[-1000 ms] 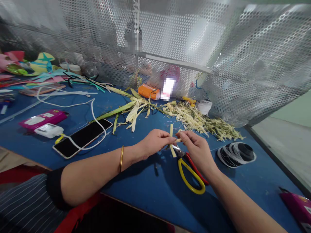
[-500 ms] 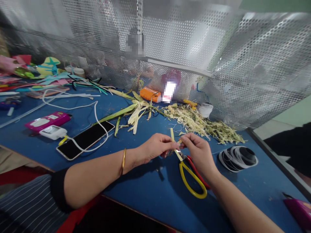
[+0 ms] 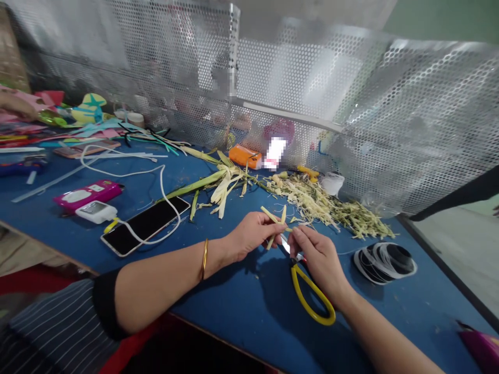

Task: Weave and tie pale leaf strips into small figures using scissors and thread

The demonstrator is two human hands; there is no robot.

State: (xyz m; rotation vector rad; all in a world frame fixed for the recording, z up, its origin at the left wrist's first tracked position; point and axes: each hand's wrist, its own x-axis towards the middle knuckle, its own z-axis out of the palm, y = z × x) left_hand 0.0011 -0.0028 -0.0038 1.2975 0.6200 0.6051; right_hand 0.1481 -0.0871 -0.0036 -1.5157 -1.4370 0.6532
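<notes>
My left hand [image 3: 250, 236] pinches narrow pale-green leaf strips [image 3: 268, 212] that cross each other between thumb and fingers, above the blue table. Right beside it, my right hand [image 3: 316, 253] is closed in a pinch at the end of a strip reaching across from the left hand. Its fingertips partly cover what they hold. Scissors [image 3: 312, 306] with yellow and red handles lie under and beside my right hand, their blades partly hidden. Beyond the hands lies a heap of shredded pale and green leaf bits [image 3: 312, 200]. Dried husk leaves [image 3: 221, 189] spread out to its left.
A spool of clear line [image 3: 384, 263] stands at the right. On the left lie a black-screened phone [image 3: 146, 226], a white cable [image 3: 171, 208] and a magenta device [image 3: 91, 196]. An orange packet [image 3: 245, 156] rests by the perforated screen [image 3: 288, 78]. Another person's hand [image 3: 17, 105] shows far left.
The strips at my left hand now form a cross, where one strip stood out before. My right hand stays close by. Another person's hand has appeared at the far left.
</notes>
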